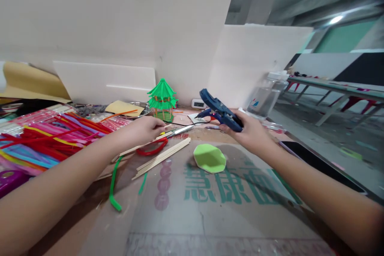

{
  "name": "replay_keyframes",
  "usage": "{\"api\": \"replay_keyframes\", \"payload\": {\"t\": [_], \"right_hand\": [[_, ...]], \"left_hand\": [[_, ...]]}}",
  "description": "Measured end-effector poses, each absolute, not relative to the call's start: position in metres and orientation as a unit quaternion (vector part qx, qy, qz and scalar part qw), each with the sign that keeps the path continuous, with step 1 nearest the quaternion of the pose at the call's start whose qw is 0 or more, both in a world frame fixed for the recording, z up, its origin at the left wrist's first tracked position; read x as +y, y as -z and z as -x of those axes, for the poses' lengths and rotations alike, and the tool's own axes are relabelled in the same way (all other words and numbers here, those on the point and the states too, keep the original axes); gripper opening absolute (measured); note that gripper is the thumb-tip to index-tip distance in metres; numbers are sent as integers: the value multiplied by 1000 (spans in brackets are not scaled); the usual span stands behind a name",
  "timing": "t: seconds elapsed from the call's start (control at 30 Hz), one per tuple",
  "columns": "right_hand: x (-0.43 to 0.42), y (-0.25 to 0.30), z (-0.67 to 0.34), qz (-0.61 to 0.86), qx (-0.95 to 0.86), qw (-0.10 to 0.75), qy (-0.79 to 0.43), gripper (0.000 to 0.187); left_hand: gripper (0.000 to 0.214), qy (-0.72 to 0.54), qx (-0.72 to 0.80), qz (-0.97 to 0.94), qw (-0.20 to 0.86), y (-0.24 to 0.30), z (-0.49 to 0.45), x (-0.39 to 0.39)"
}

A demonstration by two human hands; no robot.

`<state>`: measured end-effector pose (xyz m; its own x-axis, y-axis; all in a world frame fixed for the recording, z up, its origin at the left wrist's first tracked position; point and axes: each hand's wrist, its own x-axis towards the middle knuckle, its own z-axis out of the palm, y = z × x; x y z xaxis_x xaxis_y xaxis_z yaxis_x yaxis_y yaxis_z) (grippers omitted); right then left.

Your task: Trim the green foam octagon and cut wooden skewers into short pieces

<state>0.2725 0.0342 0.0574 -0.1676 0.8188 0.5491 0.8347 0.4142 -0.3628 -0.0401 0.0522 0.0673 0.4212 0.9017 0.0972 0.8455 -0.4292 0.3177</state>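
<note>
My left hand (148,129) is over the left middle of the table, its fingers closed together around a thin wooden stick (168,127) whose end pokes out past the fingertips. Below it lie red-handled scissors (152,148) with blades toward the back, and a bundle of pale wooden sticks (163,157). My right hand (247,131) grips a dark blue hot glue gun (223,114), its nozzle pointing left and a small red light showing. Nearer to me rests a light green octagonal piece (209,158). A green two-roofed pavilion model (162,101) stands upright behind.
Colourful pipe cleaners (57,138) are piled at the left. A bent green pipe cleaner (113,188) lies in front. A small white digital timer (198,104), a clear plastic bottle (265,96) and a black phone-like slab (324,166) stand or lie back and right. White boards (120,20) wall the rear.
</note>
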Motion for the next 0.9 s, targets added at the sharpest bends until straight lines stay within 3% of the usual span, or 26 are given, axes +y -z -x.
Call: {"api": "replay_keyframes", "payload": {"t": [0.27,0.47,0.9], "right_hand": [[32,-56,-271,532,-770,352,-1,49],[30,-58,-270,537,-765,355,-6,51],[26,-62,-265,517,-769,375,-16,47]], "left_hand": [[25,-111,499,-858,49,-31,40,74],[35,-150,491,-858,-13,-28,32,73],[21,-65,508,-857,53,-26,9,35]]}}
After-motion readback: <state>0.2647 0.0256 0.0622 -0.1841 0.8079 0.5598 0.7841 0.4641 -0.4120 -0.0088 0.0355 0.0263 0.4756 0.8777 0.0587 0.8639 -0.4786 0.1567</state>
